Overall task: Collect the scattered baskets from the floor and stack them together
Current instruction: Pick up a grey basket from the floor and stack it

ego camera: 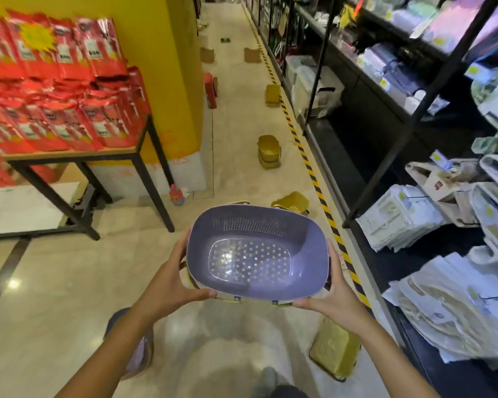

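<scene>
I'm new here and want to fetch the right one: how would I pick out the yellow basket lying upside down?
Follow the yellow-and-black striped floor tape along the dark shelving towards the camera. Close beside it, under the right hand holding the purple basket, lies the upside-down yellow basket. Unlike the other yellow baskets up the aisle, it shows its flat bottom.

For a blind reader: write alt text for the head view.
Two hands, left hand and right hand, hold a purple perforated basket above a shop aisle floor. Yellow baskets lie scattered ahead beside dark shelving.
</scene>
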A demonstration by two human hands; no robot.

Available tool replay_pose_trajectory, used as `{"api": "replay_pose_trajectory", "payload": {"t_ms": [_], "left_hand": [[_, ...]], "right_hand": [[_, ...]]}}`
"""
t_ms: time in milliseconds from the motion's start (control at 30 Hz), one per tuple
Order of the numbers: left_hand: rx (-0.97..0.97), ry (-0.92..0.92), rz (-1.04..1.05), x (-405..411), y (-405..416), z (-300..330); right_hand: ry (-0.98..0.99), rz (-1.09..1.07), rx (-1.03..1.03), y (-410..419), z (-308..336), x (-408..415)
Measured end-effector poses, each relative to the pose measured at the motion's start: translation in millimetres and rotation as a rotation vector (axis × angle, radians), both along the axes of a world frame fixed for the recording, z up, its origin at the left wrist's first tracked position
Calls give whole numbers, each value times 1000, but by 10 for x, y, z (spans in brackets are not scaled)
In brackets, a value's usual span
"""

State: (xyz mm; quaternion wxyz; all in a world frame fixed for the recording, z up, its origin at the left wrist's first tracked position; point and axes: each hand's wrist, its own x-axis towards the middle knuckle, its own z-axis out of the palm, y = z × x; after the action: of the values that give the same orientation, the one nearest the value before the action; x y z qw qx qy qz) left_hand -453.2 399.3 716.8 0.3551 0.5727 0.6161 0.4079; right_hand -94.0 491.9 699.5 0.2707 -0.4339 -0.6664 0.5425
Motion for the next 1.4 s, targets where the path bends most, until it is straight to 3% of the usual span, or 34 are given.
{"api": "replay_pose_trajectory", "payload": {"t_ms": [367, 900, 1200, 1400], "left_hand": [[-34, 20, 53, -744, 2006, -72], [-107, -66, -120, -2544, 5945, -346], [-149, -51, -141, -3063, 8103, -527], [-159, 3, -129, -3226, 9627, -321]], "right_hand": [[-40, 84, -33, 2286, -75, -807], [-77, -130, -45, 5418, -8, -2377], [-24, -135, -106, 7528, -410, -2948], [-21, -114, -67, 9098, -383, -3157]]}}
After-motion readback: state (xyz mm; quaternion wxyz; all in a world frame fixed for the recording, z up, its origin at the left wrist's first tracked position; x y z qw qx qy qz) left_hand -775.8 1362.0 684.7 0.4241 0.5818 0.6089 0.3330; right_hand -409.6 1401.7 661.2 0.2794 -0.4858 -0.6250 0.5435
